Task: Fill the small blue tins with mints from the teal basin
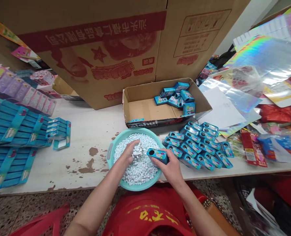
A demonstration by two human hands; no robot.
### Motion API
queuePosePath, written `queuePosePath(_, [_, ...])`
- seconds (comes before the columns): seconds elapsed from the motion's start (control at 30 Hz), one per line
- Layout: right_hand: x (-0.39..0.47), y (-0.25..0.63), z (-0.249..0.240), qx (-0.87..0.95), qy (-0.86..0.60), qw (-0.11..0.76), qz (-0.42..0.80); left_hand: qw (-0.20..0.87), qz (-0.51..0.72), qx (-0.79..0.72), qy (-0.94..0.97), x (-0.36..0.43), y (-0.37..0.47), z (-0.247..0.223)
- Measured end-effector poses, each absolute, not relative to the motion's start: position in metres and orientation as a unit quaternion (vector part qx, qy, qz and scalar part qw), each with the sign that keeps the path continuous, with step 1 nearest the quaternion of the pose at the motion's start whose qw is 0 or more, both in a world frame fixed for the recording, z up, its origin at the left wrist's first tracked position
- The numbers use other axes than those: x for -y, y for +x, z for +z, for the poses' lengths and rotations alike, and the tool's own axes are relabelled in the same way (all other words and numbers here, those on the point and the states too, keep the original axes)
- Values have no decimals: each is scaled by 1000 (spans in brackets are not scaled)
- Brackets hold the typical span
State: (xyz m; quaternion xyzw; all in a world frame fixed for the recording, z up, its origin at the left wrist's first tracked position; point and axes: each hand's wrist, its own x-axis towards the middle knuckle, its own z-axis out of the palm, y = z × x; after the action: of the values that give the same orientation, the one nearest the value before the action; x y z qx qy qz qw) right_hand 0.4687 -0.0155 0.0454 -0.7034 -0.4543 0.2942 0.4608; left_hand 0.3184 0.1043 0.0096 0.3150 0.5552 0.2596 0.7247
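Note:
A round turquoise basin [109, 154] on the table holds a heap of small pale candies [140, 170]. Over the left part of the heap, my left hand [129, 151] is closed around a clump of these candies. My right hand [169, 164] grips a small blue box [157, 155] above the basin's right side; a dark round hole shows in the box's top. Just right of the basin, several similar blue boxes [191, 144] stand packed together with their tops up.
Behind the basin, an open cardboard tray [145, 109] holds several blue boxes, before a large carton [126, 49]. Stacked blue packs [12, 131] fill the left side. Plastic sheets [265, 62] and wrapped packets [253, 147] lie at the right.

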Motion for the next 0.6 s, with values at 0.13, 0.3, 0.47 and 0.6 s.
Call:
queuePosePath(0.13, [11,454,46,533,-693,427,230,794,331,-471,194,-96,322,47])
queuePosePath(0.3, [2,436,49,601,-674,384,191,740,442,-452,230,-87,328,73])
queuePosePath(0.47, [0,432,51,605,-676,377,188,715,470,-446,262,-88,328,76])
queuePosePath(0.6, [0,434,50,598,-672,389,198,710,478,-447,260,-91,330,76])
